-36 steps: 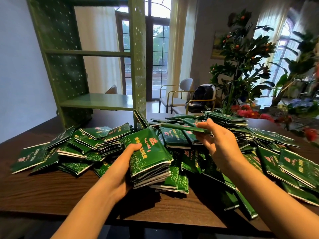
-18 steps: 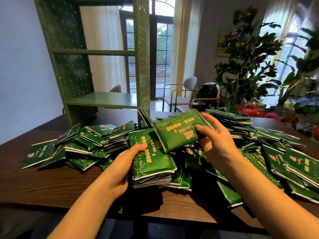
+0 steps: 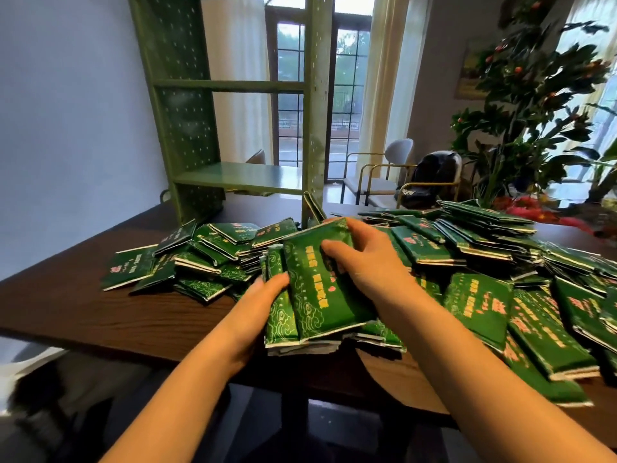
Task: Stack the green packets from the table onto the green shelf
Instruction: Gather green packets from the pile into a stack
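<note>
I am holding a green packet down on top of the stack in my hands.

My left hand (image 3: 257,305) is gripping the small stack of green packets (image 3: 283,332) from its left side, thumb curled over the upper edge, above the near edge of the dark wooden table (image 3: 133,322). My right hand (image 3: 364,262) is clamping the top packet (image 3: 317,295), thumb on its printed face and fingers wrapping over its far edge; it is lying slightly askew on the stack. Loose packets are lying heaped to the left (image 3: 207,255) and spreading wider to the right (image 3: 484,248). The green shelf (image 3: 240,177) is standing at the far left of the table, beyond the heap.
</note>
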The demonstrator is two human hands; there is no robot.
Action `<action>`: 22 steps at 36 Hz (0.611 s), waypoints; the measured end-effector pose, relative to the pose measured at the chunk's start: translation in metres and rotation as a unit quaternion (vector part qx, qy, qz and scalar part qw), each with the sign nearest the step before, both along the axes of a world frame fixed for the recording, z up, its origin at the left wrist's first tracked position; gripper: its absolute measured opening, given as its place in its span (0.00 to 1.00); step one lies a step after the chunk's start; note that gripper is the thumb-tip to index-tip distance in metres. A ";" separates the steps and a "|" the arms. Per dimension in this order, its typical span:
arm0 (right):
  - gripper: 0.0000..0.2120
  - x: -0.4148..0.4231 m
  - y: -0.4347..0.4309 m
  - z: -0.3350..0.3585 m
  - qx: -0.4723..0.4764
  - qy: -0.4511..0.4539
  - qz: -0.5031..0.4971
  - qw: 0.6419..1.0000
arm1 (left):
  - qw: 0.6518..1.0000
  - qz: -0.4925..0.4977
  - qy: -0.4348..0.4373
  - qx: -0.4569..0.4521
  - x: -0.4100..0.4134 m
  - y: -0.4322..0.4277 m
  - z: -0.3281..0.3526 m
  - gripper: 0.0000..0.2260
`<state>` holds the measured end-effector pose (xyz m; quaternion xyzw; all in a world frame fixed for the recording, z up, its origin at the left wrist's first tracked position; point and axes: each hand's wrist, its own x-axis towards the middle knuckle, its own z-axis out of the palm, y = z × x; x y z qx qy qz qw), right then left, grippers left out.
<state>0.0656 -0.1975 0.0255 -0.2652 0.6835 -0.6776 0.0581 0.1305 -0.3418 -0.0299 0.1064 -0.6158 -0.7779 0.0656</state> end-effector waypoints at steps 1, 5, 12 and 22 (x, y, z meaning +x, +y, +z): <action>0.07 0.003 -0.005 -0.001 0.015 0.037 -0.008 0.999 | 1.000 0.002 0.008 0.015 -0.002 0.000 0.002 0.15; 0.08 0.008 -0.024 -0.018 0.042 0.127 -0.027 0.991 | 0.999 0.020 0.023 0.041 0.006 -0.003 0.005 0.18; 0.12 0.011 -0.049 -0.040 0.043 0.189 -0.063 0.979 | 0.998 0.011 0.041 0.036 0.014 -0.018 0.000 0.23; 0.28 0.014 -0.064 -0.043 0.024 0.109 -0.005 0.994 | 0.981 0.034 0.147 -0.119 0.004 -0.046 -0.005 0.26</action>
